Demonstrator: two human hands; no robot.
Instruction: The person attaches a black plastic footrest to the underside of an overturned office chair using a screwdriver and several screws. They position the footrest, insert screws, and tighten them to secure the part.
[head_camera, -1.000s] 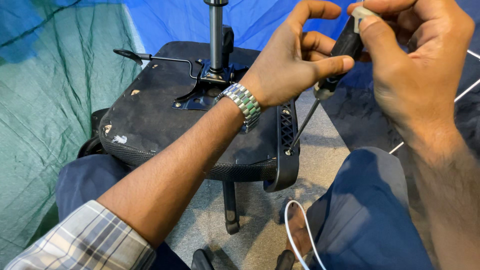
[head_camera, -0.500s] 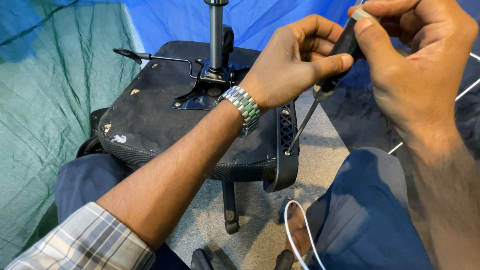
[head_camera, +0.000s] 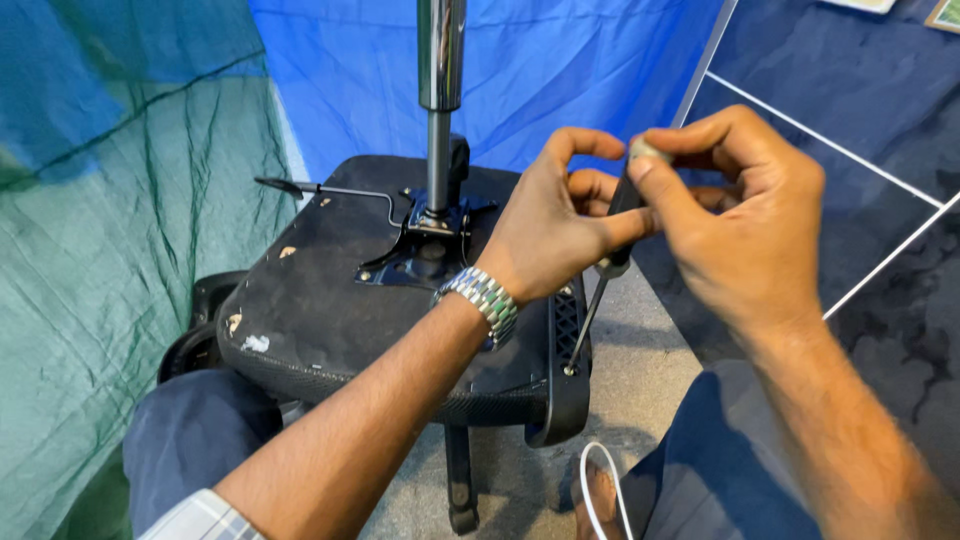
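An upturned black office chair seat (head_camera: 330, 300) lies across my knees, its metal mechanism plate (head_camera: 425, 245) and chrome gas column (head_camera: 440, 60) pointing up. A screwdriver (head_camera: 590, 320) with a black handle stands tilted, its tip at a screw on the black plastic armrest bracket (head_camera: 565, 390) at the seat's right edge. My left hand (head_camera: 555, 235), with a metal watch on the wrist, pinches the handle low down. My right hand (head_camera: 740, 225) grips the top of the handle from above.
A thin lever (head_camera: 320, 190) sticks out from the mechanism to the left. Green netting (head_camera: 90, 280) hangs on the left, a blue tarp (head_camera: 560, 70) behind. Dark floor mats with white lines (head_camera: 880, 200) lie at the right. A white cable loop (head_camera: 600, 490) lies on the grey floor between my legs.
The view has tilted so the chair and hands sit lower in frame. My left fingers have curled closer around the screwdriver handle; my right hand stays on its top.
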